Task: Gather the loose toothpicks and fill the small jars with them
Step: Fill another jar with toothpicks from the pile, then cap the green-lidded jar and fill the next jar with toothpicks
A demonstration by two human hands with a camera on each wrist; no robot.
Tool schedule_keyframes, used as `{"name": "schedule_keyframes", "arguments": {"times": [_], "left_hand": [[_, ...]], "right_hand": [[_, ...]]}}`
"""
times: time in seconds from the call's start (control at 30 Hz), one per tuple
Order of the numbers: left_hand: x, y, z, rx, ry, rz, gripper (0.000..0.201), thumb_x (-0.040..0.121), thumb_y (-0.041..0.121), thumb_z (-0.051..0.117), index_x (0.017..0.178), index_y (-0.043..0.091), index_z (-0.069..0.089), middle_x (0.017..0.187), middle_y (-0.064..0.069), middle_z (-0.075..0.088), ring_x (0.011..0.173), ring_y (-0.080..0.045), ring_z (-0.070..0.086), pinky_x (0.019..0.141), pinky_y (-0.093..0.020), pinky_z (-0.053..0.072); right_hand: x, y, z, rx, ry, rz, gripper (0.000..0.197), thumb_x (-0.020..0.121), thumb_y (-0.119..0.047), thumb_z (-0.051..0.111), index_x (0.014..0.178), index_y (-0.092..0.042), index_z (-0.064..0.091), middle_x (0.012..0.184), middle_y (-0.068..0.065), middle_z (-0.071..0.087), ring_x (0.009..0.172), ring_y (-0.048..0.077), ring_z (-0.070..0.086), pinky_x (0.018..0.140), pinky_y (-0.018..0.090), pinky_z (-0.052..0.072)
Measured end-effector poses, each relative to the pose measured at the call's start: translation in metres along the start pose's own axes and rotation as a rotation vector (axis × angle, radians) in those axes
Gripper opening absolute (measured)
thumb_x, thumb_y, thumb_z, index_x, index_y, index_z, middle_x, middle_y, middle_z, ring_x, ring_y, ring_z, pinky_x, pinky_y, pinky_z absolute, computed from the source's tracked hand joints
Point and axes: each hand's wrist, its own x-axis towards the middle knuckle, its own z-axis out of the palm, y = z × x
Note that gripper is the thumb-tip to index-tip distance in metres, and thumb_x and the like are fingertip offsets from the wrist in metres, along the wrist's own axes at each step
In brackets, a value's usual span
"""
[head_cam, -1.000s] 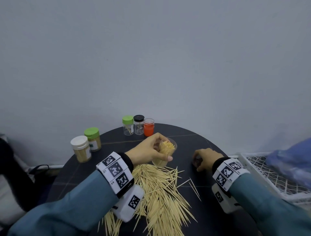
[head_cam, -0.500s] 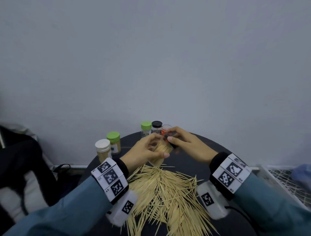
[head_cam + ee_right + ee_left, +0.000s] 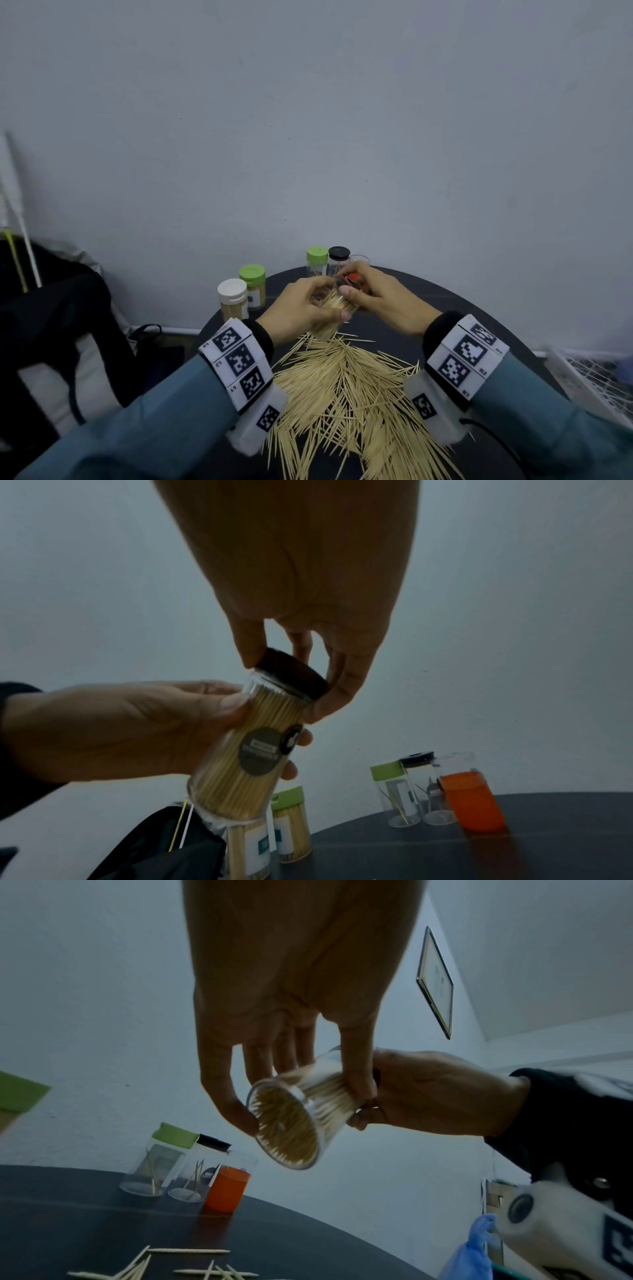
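My left hand [image 3: 334, 297] grips a clear jar [image 3: 329, 313] packed with toothpicks and holds it tilted above the round dark table [image 3: 428, 308]. In the left wrist view the left hand [image 3: 301, 1104] wraps the jar [image 3: 291, 1126], whose base faces the camera. My right hand [image 3: 349, 284] pinches a dark lid on the jar's mouth. The right wrist view shows the right hand [image 3: 291, 674] with its fingers curled round that lid [image 3: 301, 681] on the full jar [image 3: 240, 767]. A big pile of loose toothpicks [image 3: 346, 387] lies between my wrists.
At the table's back stand a green-lidded jar [image 3: 317, 262], a black-lidded jar [image 3: 339, 258] and a clear jar with an orange base [image 3: 471, 804], the first two nearly empty. Full white-lidded [image 3: 233, 299] and green-lidded [image 3: 252, 286] jars stand left. A wire rack [image 3: 589, 380] is at right.
My right hand left the table at the right and brought the dark lid up onto the jar's mouth. The left hand lifted the jar a little.
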Motion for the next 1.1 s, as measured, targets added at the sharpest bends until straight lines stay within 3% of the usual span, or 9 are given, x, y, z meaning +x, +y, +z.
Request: {"name": "schedule_keyframes", "arguments": {"times": [0.13,0.3,0.4,0.5,0.6,0.67,0.83,1.0,1.1], "left_hand": [[-0.001,0.001,0.009,0.058,0.058,-0.002,0.056,0.076,0.023,0.076,0.127,0.016,0.055,0.114,-0.001,0.064,0.103,-0.012,0.06,0.081,-0.016,0.047],[0.002,0.005,0.025,0.083,0.11,0.023,0.047,0.077,0.02,0.075,0.121,0.016,0.057,0.103,0.004,0.064,0.081,0.002,0.056,0.063,-0.001,0.042],[0.004,0.008,0.029,0.059,0.101,0.007,0.045,0.077,0.02,0.075,0.117,0.018,0.055,0.098,0.007,0.061,0.081,0.003,0.056,0.063,-0.004,0.043],[0.007,0.007,0.025,0.081,0.059,-0.021,0.048,0.077,0.023,0.076,0.119,0.019,0.052,0.108,-0.001,0.063,0.094,-0.012,0.06,0.076,-0.016,0.047],[0.013,0.001,0.012,0.132,0.092,-0.07,0.048,0.075,0.027,0.077,0.115,0.022,0.051,0.109,0.001,0.062,0.099,-0.012,0.058,0.079,-0.019,0.045],[0.019,-0.002,-0.002,0.19,0.139,-0.105,0.05,0.072,0.023,0.08,0.11,0.023,0.047,0.108,0.003,0.061,0.099,-0.014,0.058,0.082,-0.024,0.044],[0.034,-0.014,-0.034,0.365,0.163,-0.208,0.058,0.07,0.008,0.079,0.119,0.011,0.048,0.111,-0.009,0.063,0.094,-0.02,0.054,0.077,-0.023,0.039],[0.042,-0.026,-0.037,0.631,0.063,-0.269,0.057,0.071,0.011,0.078,0.121,0.01,0.05,0.118,-0.011,0.059,0.105,-0.026,0.054,0.076,-0.026,0.038],[0.045,-0.035,-0.034,0.702,0.045,-0.33,0.058,0.069,0.014,0.08,0.119,0.008,0.05,0.118,-0.013,0.058,0.106,-0.028,0.054,0.076,-0.029,0.041]], "right_hand": [[-0.001,0.003,0.003,0.011,0.037,0.026,0.027,0.095,-0.027,0.05,0.119,-0.015,0.047,0.104,0.0,0.055,0.094,0.018,0.054,0.088,0.036,0.047],[-0.004,0.007,0.003,-0.001,0.064,0.044,0.027,0.095,-0.026,0.05,0.119,-0.014,0.048,0.098,-0.003,0.052,0.09,0.015,0.05,0.082,0.028,0.043],[-0.005,0.011,0.0,-0.021,0.097,0.044,0.031,0.093,-0.028,0.053,0.121,-0.016,0.05,0.092,-0.011,0.05,0.087,0.012,0.048,0.079,0.023,0.039],[-0.01,0.016,-0.002,-0.041,0.068,0.047,0.044,0.09,-0.032,0.057,0.131,-0.019,0.045,0.109,-0.006,0.052,0.098,0.01,0.052,0.086,0.023,0.043],[-0.018,0.027,-0.006,-0.102,-0.029,0.128,0.049,0.092,-0.034,0.054,0.136,-0.016,0.04,0.125,0.0,0.053,0.114,0.014,0.051,0.098,0.029,0.042],[-0.023,0.038,-0.008,-0.297,-0.154,0.192,0.044,0.095,-0.034,0.05,0.133,-0.014,0.044,0.13,0.003,0.05,0.119,0.015,0.048,0.101,0.027,0.038],[-0.034,0.065,-0.003,-0.534,-0.378,0.352,0.046,0.096,-0.023,0.049,0.14,-0.016,0.038,0.142,0.003,0.039,0.128,0.018,0.042,0.106,0.032,0.036],[-0.041,0.08,0.005,-0.554,-0.429,0.414,0.047,0.097,-0.016,0.043,0.143,-0.015,0.032,0.145,0.005,0.036,0.131,0.021,0.038,0.107,0.033,0.034],[-0.043,0.083,0.011,-0.535,-0.44,0.418,0.046,0.097,-0.021,0.043,0.142,-0.016,0.033,0.143,0.004,0.038,0.13,0.02,0.039,0.107,0.034,0.035]]}}
